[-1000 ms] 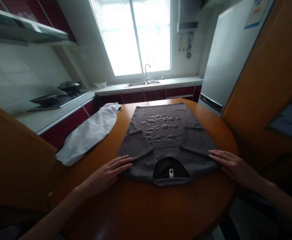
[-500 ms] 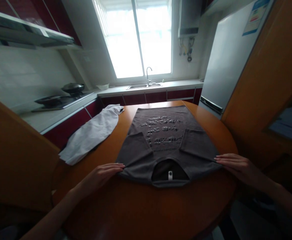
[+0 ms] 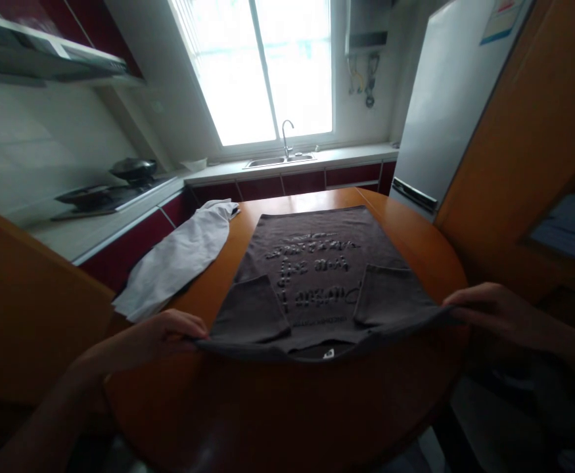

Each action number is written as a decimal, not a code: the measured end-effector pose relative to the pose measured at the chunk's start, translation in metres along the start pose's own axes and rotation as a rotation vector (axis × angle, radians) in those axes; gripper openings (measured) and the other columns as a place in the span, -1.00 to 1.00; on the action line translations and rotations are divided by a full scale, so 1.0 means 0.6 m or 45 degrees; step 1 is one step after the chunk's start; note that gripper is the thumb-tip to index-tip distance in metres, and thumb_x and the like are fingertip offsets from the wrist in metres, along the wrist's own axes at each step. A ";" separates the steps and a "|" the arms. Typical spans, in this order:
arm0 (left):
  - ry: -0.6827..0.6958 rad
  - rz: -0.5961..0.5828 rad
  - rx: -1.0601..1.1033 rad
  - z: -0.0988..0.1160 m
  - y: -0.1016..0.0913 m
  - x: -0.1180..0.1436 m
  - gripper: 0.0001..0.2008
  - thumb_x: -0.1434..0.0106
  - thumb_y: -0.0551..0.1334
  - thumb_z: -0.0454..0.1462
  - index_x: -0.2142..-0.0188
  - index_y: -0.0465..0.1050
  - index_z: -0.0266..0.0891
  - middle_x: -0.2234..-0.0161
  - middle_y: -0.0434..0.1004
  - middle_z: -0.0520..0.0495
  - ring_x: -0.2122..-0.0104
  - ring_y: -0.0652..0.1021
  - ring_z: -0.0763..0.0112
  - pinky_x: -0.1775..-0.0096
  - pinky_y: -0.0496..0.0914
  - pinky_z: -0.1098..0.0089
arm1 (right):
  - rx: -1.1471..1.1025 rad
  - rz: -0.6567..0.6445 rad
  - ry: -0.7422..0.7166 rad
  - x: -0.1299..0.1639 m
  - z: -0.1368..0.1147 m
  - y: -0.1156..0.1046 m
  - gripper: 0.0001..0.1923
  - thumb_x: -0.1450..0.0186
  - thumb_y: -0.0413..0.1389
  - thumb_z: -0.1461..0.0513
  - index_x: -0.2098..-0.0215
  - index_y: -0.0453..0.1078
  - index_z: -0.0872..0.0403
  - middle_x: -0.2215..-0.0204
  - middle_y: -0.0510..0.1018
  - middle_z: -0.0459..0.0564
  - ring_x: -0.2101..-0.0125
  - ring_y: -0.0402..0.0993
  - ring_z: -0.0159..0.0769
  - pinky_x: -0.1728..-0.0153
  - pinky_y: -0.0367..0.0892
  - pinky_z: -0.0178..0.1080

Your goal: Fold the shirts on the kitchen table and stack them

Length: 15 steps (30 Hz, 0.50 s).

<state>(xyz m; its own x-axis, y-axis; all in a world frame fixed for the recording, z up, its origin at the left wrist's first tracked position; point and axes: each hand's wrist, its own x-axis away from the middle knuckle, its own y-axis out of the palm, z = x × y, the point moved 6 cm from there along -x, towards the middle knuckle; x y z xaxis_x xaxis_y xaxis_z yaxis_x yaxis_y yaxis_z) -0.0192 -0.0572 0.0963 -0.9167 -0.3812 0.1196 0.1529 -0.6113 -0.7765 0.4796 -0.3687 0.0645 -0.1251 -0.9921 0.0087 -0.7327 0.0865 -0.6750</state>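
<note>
Both hands have drawn farther apart since the earlier frame, and the near edge of the dark gray shirt (image 3: 319,279) has come up with them, so that the collar opening, wide and round before, now shows only as a thin slit with a pale tag (image 3: 328,353) in it. At the lower left of the frame, the left hand (image 3: 181,326) has its fingers pinched on one shoulder corner of the shirt; at the lower right, the right hand (image 3: 497,312) grips the opposite corner in the same way, and the edge sags slightly between them. Behind that edge the shirt lies flat in the center of the frame on the orange-brown worktop (image 3: 287,410), both sleeves turned inward over the front (the raised lettering between them appears upside down). Left of center, a white cloth (image 3: 181,253) lies along the worktop's side, well apart from the shirt. Farther back, a lidded pan (image 3: 134,169) sits on the stove at the left, a sink (image 3: 280,160) lies below the bright window (image 3: 262,72), and a silver refrigerator (image 3: 449,98) stands at the upper right.
</note>
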 end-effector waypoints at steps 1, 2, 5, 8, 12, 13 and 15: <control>-0.015 -0.068 0.024 0.001 -0.007 -0.010 -0.84 -0.28 0.31 -0.21 0.26 0.68 -0.18 0.27 0.67 -0.14 0.30 0.62 0.28 0.25 0.47 0.44 | -0.013 0.018 0.010 -0.012 -0.004 -0.011 -0.55 -0.29 0.18 -0.14 0.17 0.63 0.02 0.24 0.69 0.05 0.24 0.60 -0.06 0.19 0.51 -0.14; -0.033 -0.115 0.056 -0.001 -0.016 -0.021 -0.82 -0.31 0.28 -0.21 0.27 0.67 -0.21 0.27 0.67 -0.13 0.29 0.61 0.29 0.24 0.47 0.45 | -0.029 0.053 0.013 -0.026 -0.007 -0.023 -0.53 -0.27 0.19 -0.15 0.17 0.63 0.03 0.24 0.68 0.05 0.24 0.59 -0.06 0.18 0.51 -0.13; -0.094 0.034 0.084 -0.017 -0.063 -0.062 -0.77 -0.27 0.31 -0.14 0.24 0.67 -0.23 0.27 0.68 -0.06 0.28 0.60 0.26 0.23 0.48 0.41 | -0.078 0.184 0.004 -0.080 -0.009 -0.061 -0.47 -0.17 0.24 -0.21 0.23 0.64 0.03 0.26 0.68 0.06 0.24 0.58 -0.05 0.16 0.50 -0.11; -0.212 0.330 0.097 -0.050 -0.108 -0.105 -0.64 -0.13 0.39 -0.06 0.18 0.66 -0.27 0.25 0.70 -0.02 0.25 0.60 0.20 0.15 0.50 0.31 | -0.123 0.290 0.036 -0.142 0.005 -0.089 -0.47 -0.08 0.29 -0.23 0.29 0.63 0.02 0.27 0.68 0.07 0.24 0.57 -0.05 0.17 0.49 -0.12; -0.274 0.514 0.250 -0.093 -0.111 -0.173 -0.49 0.02 0.45 0.02 0.20 0.66 -0.33 0.26 0.70 -0.08 0.24 0.62 0.16 0.12 0.52 0.24 | -0.212 0.363 0.174 -0.220 0.048 -0.086 -0.46 -0.03 0.33 -0.18 0.30 0.60 0.08 0.33 0.66 0.07 0.32 0.55 -0.15 0.31 0.46 -0.21; -0.281 0.520 0.290 -0.103 -0.103 -0.191 -0.49 0.06 0.47 0.03 0.23 0.67 -0.31 0.28 0.71 -0.09 0.27 0.62 0.17 0.15 0.53 0.26 | -0.240 0.364 0.227 -0.236 0.063 -0.077 -0.47 -0.02 0.34 -0.16 0.30 0.60 0.10 0.35 0.66 0.07 0.35 0.55 -0.18 0.36 0.44 -0.23; -0.304 0.501 0.336 -0.125 -0.083 -0.222 -0.52 0.14 0.49 0.04 0.33 0.67 -0.27 0.35 0.70 -0.09 0.34 0.63 0.20 0.24 0.53 0.31 | -0.283 0.354 0.331 -0.262 0.094 -0.056 -0.49 0.00 0.36 -0.13 0.34 0.59 0.12 0.40 0.65 0.08 0.41 0.53 -0.22 0.43 0.40 -0.27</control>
<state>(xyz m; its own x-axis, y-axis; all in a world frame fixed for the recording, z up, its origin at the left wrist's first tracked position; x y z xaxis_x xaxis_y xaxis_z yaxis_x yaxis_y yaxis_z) 0.0674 0.0757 0.0727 -0.6661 -0.7457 0.0122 0.5846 -0.5322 -0.6123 0.5619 -0.2210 0.0442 -0.4811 -0.8750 0.0541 -0.7701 0.3924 -0.5030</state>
